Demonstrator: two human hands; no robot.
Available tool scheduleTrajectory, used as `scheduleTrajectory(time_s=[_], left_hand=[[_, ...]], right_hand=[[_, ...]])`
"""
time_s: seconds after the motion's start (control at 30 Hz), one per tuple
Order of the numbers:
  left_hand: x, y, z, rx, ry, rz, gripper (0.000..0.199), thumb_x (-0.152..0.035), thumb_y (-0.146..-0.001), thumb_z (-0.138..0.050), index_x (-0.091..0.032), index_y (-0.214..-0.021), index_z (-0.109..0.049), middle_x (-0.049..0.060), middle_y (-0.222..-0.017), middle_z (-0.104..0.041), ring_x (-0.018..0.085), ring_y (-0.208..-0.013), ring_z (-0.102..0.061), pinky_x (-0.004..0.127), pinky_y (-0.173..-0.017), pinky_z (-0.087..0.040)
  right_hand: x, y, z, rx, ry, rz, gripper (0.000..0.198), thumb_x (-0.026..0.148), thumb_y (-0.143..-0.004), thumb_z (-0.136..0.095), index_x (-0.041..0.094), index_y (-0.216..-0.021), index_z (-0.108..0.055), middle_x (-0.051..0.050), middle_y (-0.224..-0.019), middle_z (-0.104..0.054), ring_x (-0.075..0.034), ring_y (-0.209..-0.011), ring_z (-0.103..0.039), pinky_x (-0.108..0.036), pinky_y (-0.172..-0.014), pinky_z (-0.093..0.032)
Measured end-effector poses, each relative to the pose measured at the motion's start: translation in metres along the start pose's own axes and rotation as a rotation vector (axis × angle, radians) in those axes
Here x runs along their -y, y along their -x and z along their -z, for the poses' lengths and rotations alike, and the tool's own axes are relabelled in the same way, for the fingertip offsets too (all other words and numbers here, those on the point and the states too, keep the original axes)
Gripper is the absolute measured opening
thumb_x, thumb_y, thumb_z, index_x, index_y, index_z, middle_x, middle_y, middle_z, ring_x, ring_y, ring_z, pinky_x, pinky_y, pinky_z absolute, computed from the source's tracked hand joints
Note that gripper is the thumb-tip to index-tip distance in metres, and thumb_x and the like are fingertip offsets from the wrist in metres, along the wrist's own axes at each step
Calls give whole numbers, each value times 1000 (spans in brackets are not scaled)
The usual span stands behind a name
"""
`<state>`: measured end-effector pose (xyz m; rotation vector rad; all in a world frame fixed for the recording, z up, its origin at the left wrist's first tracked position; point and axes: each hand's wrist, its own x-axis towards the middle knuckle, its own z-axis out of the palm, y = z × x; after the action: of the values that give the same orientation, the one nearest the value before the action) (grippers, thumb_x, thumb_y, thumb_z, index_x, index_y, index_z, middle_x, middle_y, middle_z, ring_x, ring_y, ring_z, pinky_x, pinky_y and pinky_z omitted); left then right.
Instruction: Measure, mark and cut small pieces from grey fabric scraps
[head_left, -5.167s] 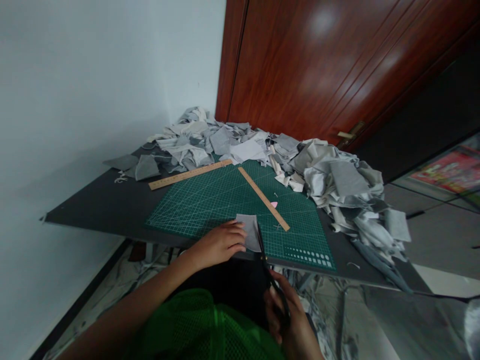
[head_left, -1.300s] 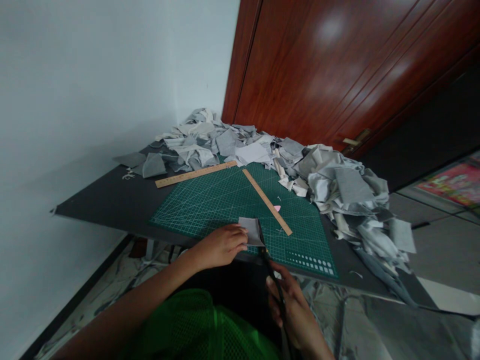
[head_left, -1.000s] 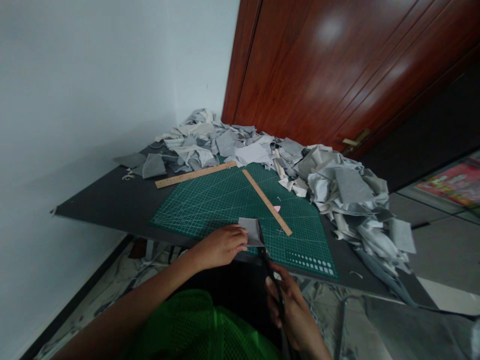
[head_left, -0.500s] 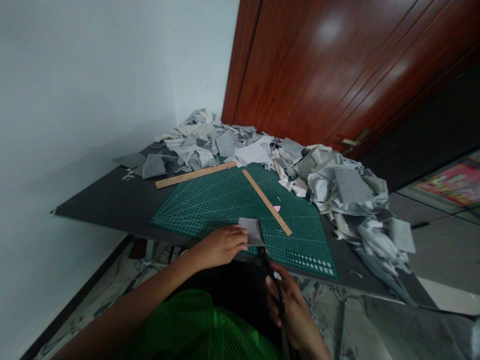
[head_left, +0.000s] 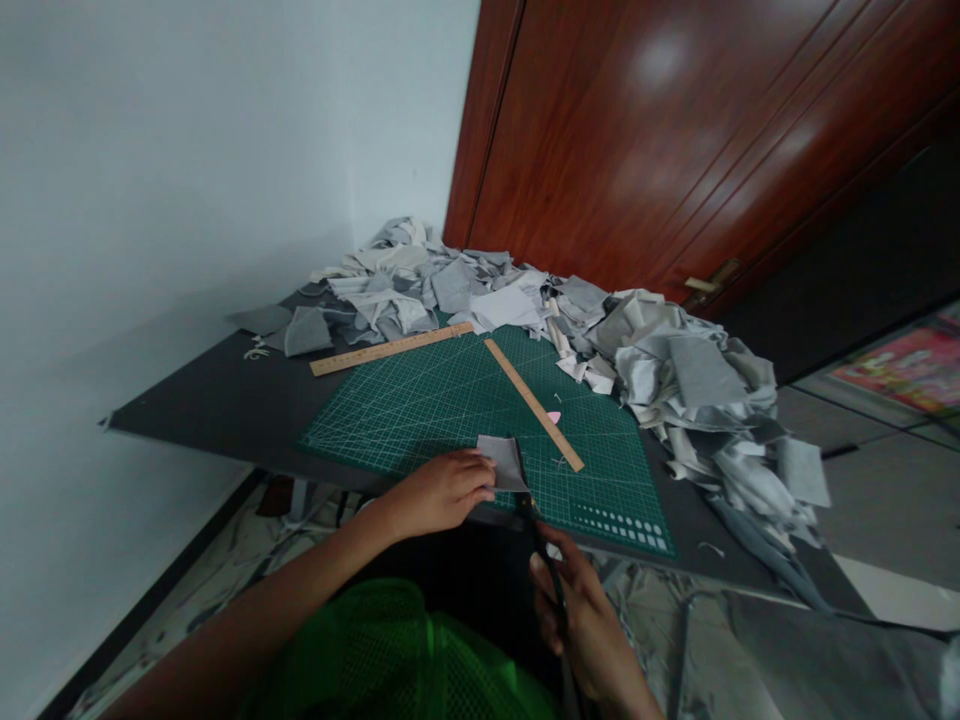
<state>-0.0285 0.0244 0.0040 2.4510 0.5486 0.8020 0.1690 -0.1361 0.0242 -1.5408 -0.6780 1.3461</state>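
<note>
A small grey piece of fabric (head_left: 504,463) lies at the near edge of the green cutting mat (head_left: 420,400). My left hand (head_left: 444,490) grips its left side, fingers pressed together on the cloth. In my right hand (head_left: 577,610) is a pair of dark scissors (head_left: 551,570), with fingers wrapped round the handles. The blades run along the fabric's right edge, partly hidden by the cloth. To the right of the fabric, a wooden ruler (head_left: 534,405) lies slantwise on the mat, with a small pink piece (head_left: 553,417) beside it.
A second wooden ruler (head_left: 391,349) crosses the mat's far left edge. Heaps of grey and white fabric scraps (head_left: 660,350) line the back and right of the dark table (head_left: 202,410). Behind stand a white wall (head_left: 187,150) and a reddish wooden door (head_left: 637,130).
</note>
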Motion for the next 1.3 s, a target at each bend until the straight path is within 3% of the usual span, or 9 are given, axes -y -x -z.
scheduleTrajectory(time_s=[0.43,0.63,0.8,0.93,1.03,1.1,1.3], left_hand=[[0,0,0,-1,-1,-10,11,-21,-101,-55,-22,-93,-62,4,-104,-71,22,-108,-67,38,-100,-48],[-1,0,1,5,-38,-8,8,-20,-100,-56,-21,-96,-63,5,-107,-72,22,-119,-64,39,-107,-47],[-7,2,7,30,-170,-12,6,-16,-92,-63,-21,-96,-65,5,-108,-73,27,-133,-56,47,-118,-38],[-14,3,12,-31,-236,13,24,-27,-88,-71,-21,-110,-63,9,-135,-62,30,-142,-45,50,-119,-36],[-16,3,10,-36,-308,20,46,-39,-88,-74,-22,-127,-58,11,-138,-57,32,-139,-46,50,-115,-41],[-17,3,8,7,-351,14,49,-41,-87,-76,-23,-130,-58,11,-136,-57,32,-135,-48,50,-112,-43],[-19,-3,9,89,-330,42,37,-43,-90,-73,-23,-120,-63,8,-128,-62,30,-124,-54,49,-108,-46]], right_hand=[[-6,-1,4,47,-36,19,75,61,-71,-85,26,-130,-54,9,-66,-52,-6,-41,-43,-15,-33,-32],[4,1,1,23,-144,-68,88,69,-56,-89,24,-124,-54,9,-66,-57,-4,-38,-36,-13,-32,-26],[-6,5,23,-92,-219,36,82,66,-61,-88,25,-123,-52,10,-60,-53,-5,-38,-35,-13,-32,-25],[-17,20,43,-15,-140,37,80,62,-71,-85,27,-132,-49,12,-54,-48,-6,-37,-33,-15,-33,-28],[-22,31,48,11,-114,15,76,59,-70,-87,29,-131,-55,7,-63,-57,-6,-38,-37,-18,-36,-32],[-25,34,47,27,-124,-4,73,58,-68,-88,29,-129,-58,5,-64,-57,-8,-39,-42,-20,-38,-35],[-33,24,50,20,-240,-53,69,59,-70,-86,26,-124,-59,9,-59,-53,-4,-36,-36,-15,-36,-26]])
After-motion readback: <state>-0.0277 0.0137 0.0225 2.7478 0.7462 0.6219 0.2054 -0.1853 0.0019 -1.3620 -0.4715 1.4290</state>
